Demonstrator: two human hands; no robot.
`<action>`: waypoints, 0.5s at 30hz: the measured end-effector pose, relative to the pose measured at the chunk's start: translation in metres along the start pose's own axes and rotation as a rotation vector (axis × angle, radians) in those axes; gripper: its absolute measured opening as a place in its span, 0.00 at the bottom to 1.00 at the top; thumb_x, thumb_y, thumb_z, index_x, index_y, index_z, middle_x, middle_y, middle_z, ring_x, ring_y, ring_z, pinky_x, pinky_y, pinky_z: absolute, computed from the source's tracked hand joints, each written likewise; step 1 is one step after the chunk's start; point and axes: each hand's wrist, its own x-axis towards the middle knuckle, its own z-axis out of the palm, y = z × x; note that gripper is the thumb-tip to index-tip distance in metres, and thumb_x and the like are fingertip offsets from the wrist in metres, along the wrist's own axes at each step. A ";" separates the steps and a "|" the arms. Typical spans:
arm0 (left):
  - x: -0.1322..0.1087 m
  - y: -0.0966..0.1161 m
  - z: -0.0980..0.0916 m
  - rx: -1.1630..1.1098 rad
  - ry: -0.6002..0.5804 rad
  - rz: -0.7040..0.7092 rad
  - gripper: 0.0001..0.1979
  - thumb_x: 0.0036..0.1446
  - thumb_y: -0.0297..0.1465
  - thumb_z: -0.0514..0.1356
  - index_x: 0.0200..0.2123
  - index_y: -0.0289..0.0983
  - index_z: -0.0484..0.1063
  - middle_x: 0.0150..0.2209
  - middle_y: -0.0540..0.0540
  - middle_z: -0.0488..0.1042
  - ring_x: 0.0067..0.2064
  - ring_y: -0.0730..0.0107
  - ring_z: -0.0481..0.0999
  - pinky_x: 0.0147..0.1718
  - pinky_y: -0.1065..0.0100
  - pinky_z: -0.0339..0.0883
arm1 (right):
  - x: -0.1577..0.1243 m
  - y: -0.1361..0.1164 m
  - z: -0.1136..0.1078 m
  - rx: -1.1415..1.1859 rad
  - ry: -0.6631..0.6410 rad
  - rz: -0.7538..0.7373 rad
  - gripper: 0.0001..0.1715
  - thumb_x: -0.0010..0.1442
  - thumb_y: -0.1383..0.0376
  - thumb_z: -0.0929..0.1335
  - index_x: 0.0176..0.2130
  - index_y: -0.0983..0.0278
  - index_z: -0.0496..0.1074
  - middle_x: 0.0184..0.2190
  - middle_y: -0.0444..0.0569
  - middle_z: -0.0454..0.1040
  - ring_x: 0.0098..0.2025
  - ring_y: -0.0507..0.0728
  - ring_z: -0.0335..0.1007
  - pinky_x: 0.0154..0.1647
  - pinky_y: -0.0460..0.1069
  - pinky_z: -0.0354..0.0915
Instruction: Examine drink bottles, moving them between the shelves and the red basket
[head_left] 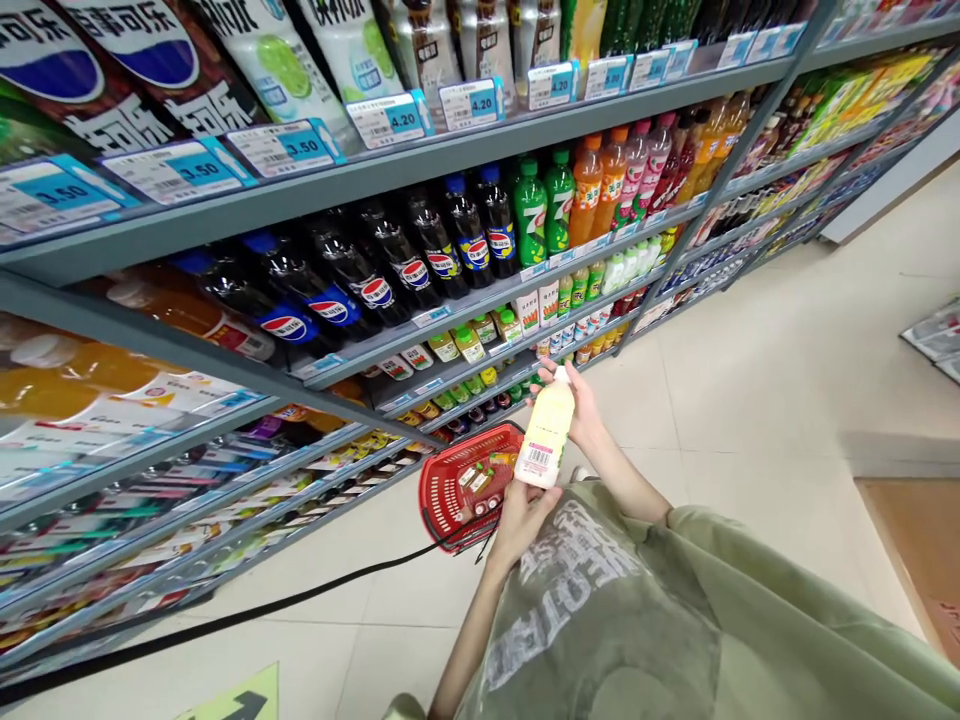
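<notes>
A pale yellow drink bottle (547, 428) with a white cap is held tilted in front of my body, its barcode label facing up. My left hand (523, 515) grips it at the base, the fingers partly hidden beneath. Around the cap end, my right hand (579, 400) is closed, with some fingers behind the bottle. Below and to the left of the bottle, a red shopping basket (439, 505) rests on the floor with several small bottles and packs inside.
Shelves (450, 150) of drinks run along the left and away to the right, with cola bottles (390, 255) on a middle shelf. A black strap (300, 600) stretches from the basket to the lower left. Tiled floor (735, 380) lies to the right.
</notes>
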 end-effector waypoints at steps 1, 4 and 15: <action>-0.001 0.000 -0.002 0.029 0.024 0.008 0.34 0.57 0.49 0.69 0.58 0.33 0.71 0.50 0.33 0.81 0.41 0.59 0.83 0.40 0.61 0.78 | -0.001 0.002 0.000 0.010 0.004 -0.001 0.16 0.75 0.56 0.62 0.52 0.61 0.72 0.35 0.43 0.85 0.32 0.56 0.82 0.41 0.54 0.80; -0.010 0.000 -0.014 0.120 0.133 0.098 0.42 0.57 0.45 0.71 0.69 0.39 0.60 0.61 0.33 0.74 0.56 0.54 0.80 0.53 0.55 0.76 | -0.002 0.017 0.003 0.034 -0.011 0.000 0.16 0.75 0.56 0.62 0.52 0.61 0.72 0.35 0.43 0.85 0.32 0.57 0.82 0.39 0.55 0.80; -0.043 0.029 -0.058 0.614 0.428 0.441 0.36 0.55 0.36 0.72 0.64 0.40 0.64 0.60 0.36 0.68 0.62 0.49 0.71 0.63 0.47 0.68 | -0.005 0.078 0.015 0.035 -0.017 0.005 0.16 0.74 0.55 0.64 0.50 0.62 0.74 0.36 0.45 0.84 0.34 0.58 0.83 0.42 0.56 0.80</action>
